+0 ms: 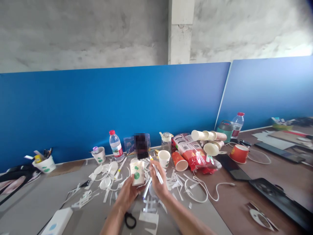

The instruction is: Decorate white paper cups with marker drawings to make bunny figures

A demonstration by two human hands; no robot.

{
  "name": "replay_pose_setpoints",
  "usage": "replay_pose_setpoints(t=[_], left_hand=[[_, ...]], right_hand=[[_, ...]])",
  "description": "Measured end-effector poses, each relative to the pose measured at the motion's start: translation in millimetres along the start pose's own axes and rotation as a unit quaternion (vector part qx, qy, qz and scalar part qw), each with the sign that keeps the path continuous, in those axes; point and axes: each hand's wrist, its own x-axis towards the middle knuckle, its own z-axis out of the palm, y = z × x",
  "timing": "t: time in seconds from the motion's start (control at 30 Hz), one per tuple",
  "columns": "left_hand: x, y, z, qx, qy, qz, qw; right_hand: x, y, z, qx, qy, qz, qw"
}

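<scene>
Left hand [127, 193] gripping dotted paper cup [137, 173]; right hand [158, 185] pinching white pen [157, 173] just beside it. Cup-marking step seemingly in hand; pen tip needing steadied cup wall.

Grey table [31, 202]: cut paper strips [84, 199] scattered mid-table, black scissors [130, 220] at near edge, water bottle [115, 146] upright at back, white cable [202, 192] looped right.

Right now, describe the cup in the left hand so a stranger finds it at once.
Below the blue partition, at the middle of the littered grey table, the left hand holds a white paper cup. Unlike the other green-spotted cups, it is lifted off the table.
</scene>
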Motion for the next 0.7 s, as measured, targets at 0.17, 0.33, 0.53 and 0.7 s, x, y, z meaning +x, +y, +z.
replay_pose_setpoints(t=[0.17, 0.33, 0.53, 0.7], left_hand=[[12.2, -6.3, -8.2, -0.041, 0.034, 0.028, 0.998], [13.5, -11.2, -9.2, -0.034, 0.021, 0.036, 0.999], [12.7, -12.2, -11.4, -0.013, 0.013, 0.037, 0.999], [13.9, -10.0, -8.3, -0.026, 0.040, 0.038, 0.998]], right_hand=[[-11.1, -11.9, 4.0, -0.010, -0.054, -0.049, 0.997], [-15.1, -21.9, 3.8, -0.031, -0.095, -0.113, 0.989], [-12.9, -23.2, 3.0, -0.054, -0.105, -0.134, 0.984], [-14.3, -21.3, 5.2, -0.052, -0.105, -0.125, 0.985]])
